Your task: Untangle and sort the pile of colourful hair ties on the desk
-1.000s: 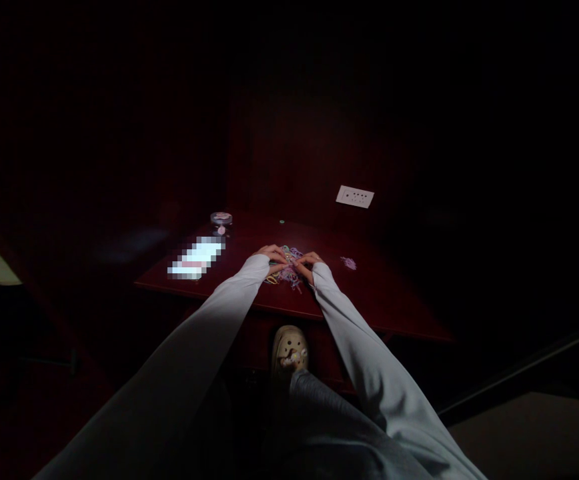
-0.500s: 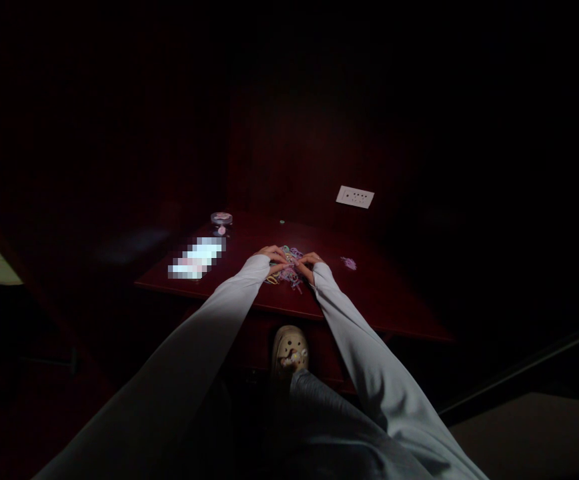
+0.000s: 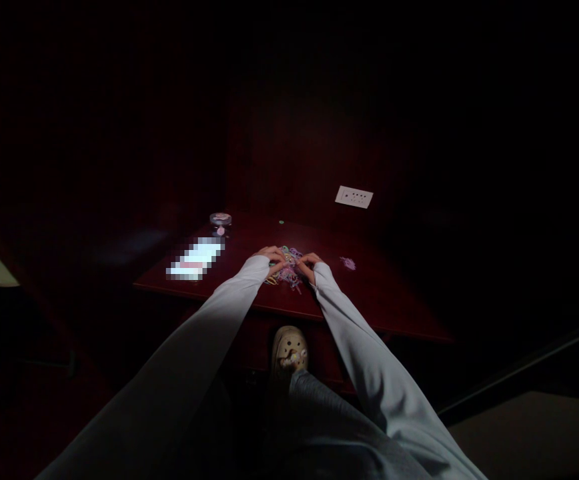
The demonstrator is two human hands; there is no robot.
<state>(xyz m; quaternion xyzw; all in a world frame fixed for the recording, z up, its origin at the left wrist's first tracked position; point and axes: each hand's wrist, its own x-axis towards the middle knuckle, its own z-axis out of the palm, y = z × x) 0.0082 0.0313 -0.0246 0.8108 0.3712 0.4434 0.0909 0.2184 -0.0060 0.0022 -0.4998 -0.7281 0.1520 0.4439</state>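
In the head view, the left hand (image 3: 269, 254) and right hand (image 3: 310, 261) face each other over a tangled, multicoloured heap of thin, stringy bands (image 3: 289, 275) near the front edge of a dark red, smooth-topped table (image 3: 384, 307). Both have bent fingers with tips drawn in at the heap; whether they grip a band cannot be told. A small, loose purple bunch of similar strands (image 3: 348, 263) lies apart to the right, apparently a sorted portion, while most of the mixed heap looks unseparated. A little green ring (image 3: 281, 222) lies alone on the far side. Far left stands a round, clear-walled container (image 3: 220, 225); nearer, a bright, pixelated rectangle (image 3: 196, 259) lies flat. The tabletop has a dull sheen; the strands look soft and limp.
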